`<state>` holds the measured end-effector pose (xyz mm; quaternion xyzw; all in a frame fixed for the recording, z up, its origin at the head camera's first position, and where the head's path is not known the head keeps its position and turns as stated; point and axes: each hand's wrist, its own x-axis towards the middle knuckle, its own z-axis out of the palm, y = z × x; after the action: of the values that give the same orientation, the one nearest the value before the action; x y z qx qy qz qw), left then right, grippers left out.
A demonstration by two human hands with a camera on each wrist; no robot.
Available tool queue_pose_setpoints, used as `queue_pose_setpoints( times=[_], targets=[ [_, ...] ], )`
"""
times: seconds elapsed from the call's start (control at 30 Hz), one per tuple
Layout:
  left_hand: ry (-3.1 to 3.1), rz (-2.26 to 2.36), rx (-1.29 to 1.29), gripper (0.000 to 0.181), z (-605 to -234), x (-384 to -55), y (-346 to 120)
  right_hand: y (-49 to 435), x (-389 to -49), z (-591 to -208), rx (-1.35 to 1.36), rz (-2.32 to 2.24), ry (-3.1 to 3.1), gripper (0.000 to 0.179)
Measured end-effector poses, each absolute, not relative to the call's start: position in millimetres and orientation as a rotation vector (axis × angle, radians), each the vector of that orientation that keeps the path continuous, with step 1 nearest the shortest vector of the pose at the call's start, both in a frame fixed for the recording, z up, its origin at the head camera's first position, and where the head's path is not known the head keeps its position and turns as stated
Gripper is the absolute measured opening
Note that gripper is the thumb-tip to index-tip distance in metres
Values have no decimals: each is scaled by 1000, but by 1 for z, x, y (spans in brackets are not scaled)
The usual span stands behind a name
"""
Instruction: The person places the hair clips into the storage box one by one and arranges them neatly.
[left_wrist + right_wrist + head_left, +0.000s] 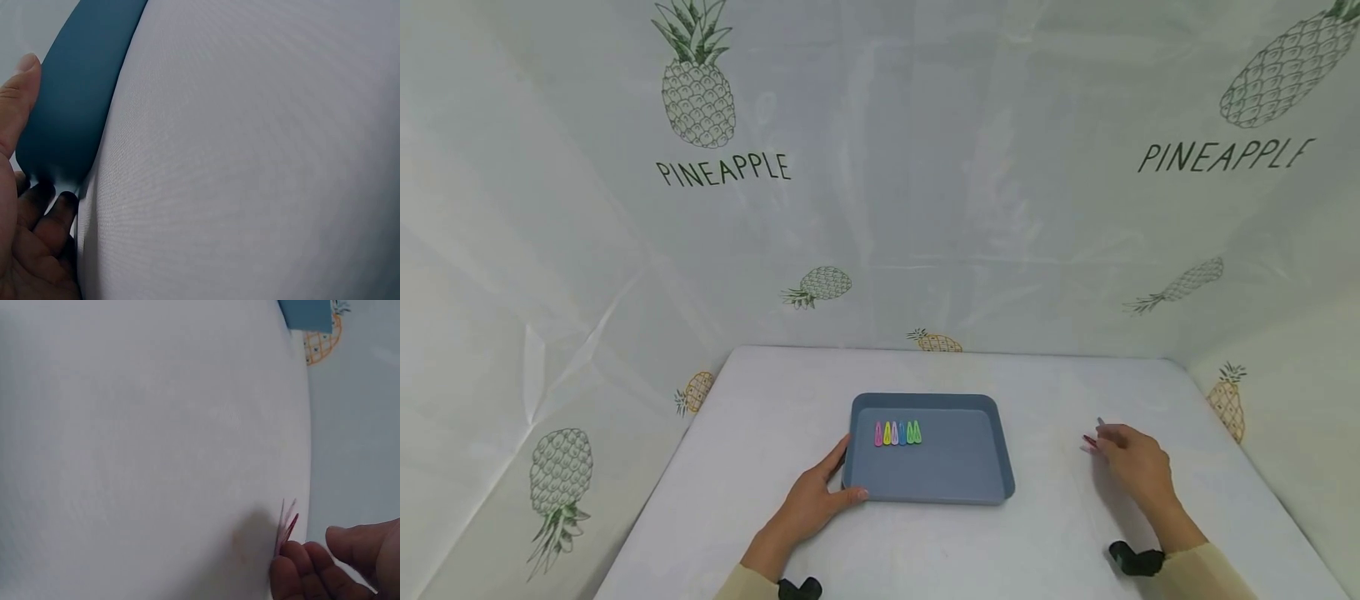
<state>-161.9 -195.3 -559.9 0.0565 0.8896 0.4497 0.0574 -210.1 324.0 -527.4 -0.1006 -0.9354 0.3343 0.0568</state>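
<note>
A blue-grey tray (pixel 925 479) stands on the table, a row of several colourful snap hair clips (pixel 898 433) in its upper left part. My left hand (pixel 808 504) grips the tray's left side. Its thumb lies at the front left corner, and in the left wrist view its fingertips (pixel 56 209) reach under the rim. Off to the right, the fingertips of my right hand (pixel 1135 467) are right at a red hair clip (pixel 1089 441) and a grey one (pixel 1101 422). In the right wrist view the thumb (pixel 353 544) stands apart from the bent fingers, and slim clips (pixel 287 528) stick out past them.
A white cloth covers the table (pixel 760 400). Behind it and along both sides hangs a pale sheet (pixel 925 167) printed with pineapples. A black camera band (pixel 1135 558) sits at the right wrist, and another (pixel 800 589) at the left.
</note>
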Motion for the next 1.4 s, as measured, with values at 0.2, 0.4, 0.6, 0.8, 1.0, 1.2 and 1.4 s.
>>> queue_pose_setpoints(
  times=[0.2, 0.4, 0.6, 0.8, 1.0, 1.2, 1.4],
  targets=[
    [2694, 1368, 175, 102, -560, -161, -195, 316, -201, -518, -296, 1079, -2863, 35],
    [2702, 1363, 173, 101, -559, -161, -195, 314, -194, -517, -302, 1178, -2879, 36],
    [2693, 1370, 176, 100, -558, -161, -195, 319, -191, -518, -341, 1085, -2886, 35],
    [2693, 1372, 172, 101, -558, -160, -196, 317, -190, -522, -317, 1143, -2909, 36],
    [2695, 1367, 182, 101, -557, -160, -195, 314, -191, -528, -296, 1044, -2917, 39],
    [2698, 1365, 183, 100, -557, -160, -195, 312, -191, -535, -306, 1006, -2913, 42],
    [2700, 1366, 187, 101, -557, -160, -195, 310, -192, -538, -284, 987, -2905, 39]
  ],
)
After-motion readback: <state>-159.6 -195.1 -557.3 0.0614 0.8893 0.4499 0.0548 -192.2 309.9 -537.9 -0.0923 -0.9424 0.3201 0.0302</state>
